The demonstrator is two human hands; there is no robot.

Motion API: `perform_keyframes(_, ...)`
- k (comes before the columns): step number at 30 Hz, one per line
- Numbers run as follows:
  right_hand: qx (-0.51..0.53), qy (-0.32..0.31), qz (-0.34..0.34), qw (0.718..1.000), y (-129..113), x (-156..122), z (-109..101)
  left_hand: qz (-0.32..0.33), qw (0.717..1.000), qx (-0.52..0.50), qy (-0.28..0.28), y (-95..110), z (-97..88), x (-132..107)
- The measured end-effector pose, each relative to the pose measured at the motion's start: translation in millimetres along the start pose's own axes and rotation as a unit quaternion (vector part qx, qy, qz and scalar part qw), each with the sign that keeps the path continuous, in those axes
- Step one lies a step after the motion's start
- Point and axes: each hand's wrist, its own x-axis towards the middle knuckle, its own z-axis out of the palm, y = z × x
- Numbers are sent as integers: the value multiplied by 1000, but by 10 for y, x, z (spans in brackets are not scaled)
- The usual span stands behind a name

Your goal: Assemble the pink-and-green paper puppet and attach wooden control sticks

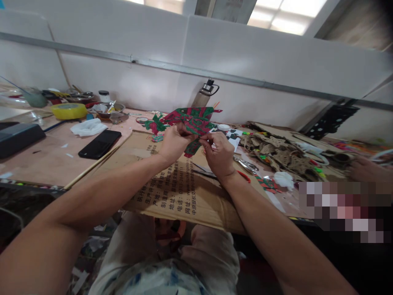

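Between my two hands, a flat red-and-green cut-out figure (196, 116) is held up above a sheet of cardboard (172, 192). My left hand (176, 141) pinches its lower left part, fingers closed. With thumb and forefinger together, my right hand (218, 150) grips its lower edge close to the left fingertips. Whatever small detail sits between the fingertips is hidden. Scissors with red handles (244, 177) lie partly under my right wrist on the cardboard. Right of them rest metal pliers (246, 164) and another red-and-green piece (267, 184).
A black phone (100, 144) and yellow tape roll (68, 110) lie on the left, beside a thin wooden stick (95, 166). Behind stands a bottle (204, 96). Brown cut-out pieces (279, 153) pile up at right, where another person's hand (370, 168) shows.
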Motion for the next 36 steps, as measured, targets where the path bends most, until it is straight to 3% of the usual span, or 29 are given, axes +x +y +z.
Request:
perform_keyframes(15,19,16,3,1000,-8,0,1,20,1000,-1,-5,-89,-12,35)
perform_keyframes(24,26,17,-7,999,-9,-6,-9,-17,998,-61,-8,-46,23,18)
perform_keyframes(36,44,14,-5,999,-11,-11,-18,0,1000,-27,-15,-105,-8,50)
